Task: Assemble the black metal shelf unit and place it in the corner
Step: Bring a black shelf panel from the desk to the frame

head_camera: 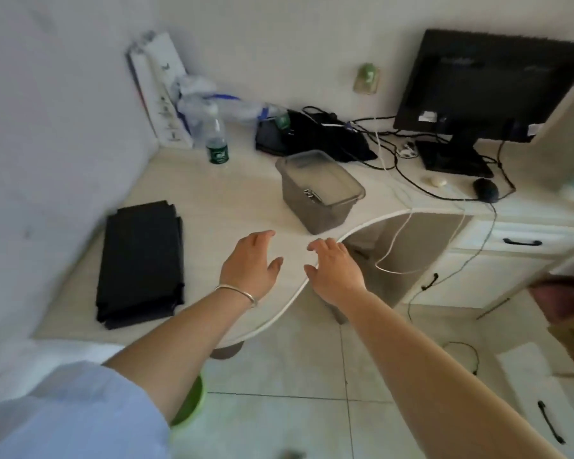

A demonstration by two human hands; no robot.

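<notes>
A flat stack of black metal shelf panels [141, 263] lies on the left side of the pale desk [212, 200], close to the wall. My left hand [251, 263] hovers over the desk to the right of the stack, fingers relaxed and holding nothing; a silver bangle circles its wrist. My right hand [333, 268] is stretched out beside it above the desk's curved front edge, fingers spread and empty. Both hands are apart from the black stack.
A grey lidded plastic box [318, 190] stands just beyond my hands. A water bottle [216, 140], a white bag and plastic wrap fill the back left corner. A black cloth, cables, a monitor [484, 84] and a mouse [486, 189] sit at the right. A green bin is on the tiled floor.
</notes>
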